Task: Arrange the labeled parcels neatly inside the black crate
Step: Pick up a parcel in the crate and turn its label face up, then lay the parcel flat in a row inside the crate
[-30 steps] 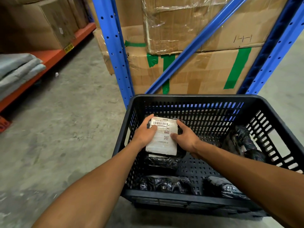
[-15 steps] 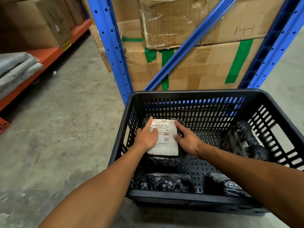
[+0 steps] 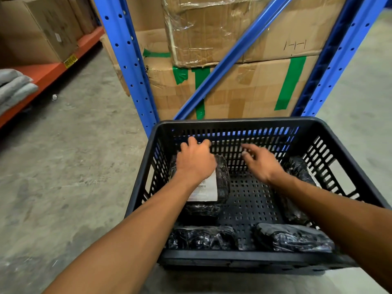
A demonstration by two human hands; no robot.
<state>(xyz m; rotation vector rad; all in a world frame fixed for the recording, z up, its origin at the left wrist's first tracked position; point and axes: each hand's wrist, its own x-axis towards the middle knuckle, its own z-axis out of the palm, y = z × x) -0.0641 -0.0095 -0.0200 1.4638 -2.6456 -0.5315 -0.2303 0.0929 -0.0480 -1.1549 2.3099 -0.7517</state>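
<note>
A black slatted crate (image 3: 237, 123) stands on the floor in front of me. Inside, at its back left, lies a black-wrapped parcel with a white label (image 3: 214, 187), face up. My left hand (image 3: 196, 161) is over that parcel's far end, fingers curled, holding nothing. To its right, my right hand (image 3: 262, 163) hovers above the crate floor with fingers spread, blurred. Other black parcels lie at front left (image 3: 201, 237), at front right (image 3: 294, 237) and against the right wall (image 3: 299, 168).
Blue rack uprights (image 3: 129, 66) and a diagonal brace stand just behind the crate, with taped cardboard boxes (image 3: 244, 85) stacked between them. An orange shelf (image 3: 44, 75) with boxes and grey folded cloth runs along the left. The floor is bare concrete.
Both hands have let go of the labeled parcel, which now lies flat at the crate's back left. The left hand has slid toward the far wall and the right hand has lifted off to the right.
</note>
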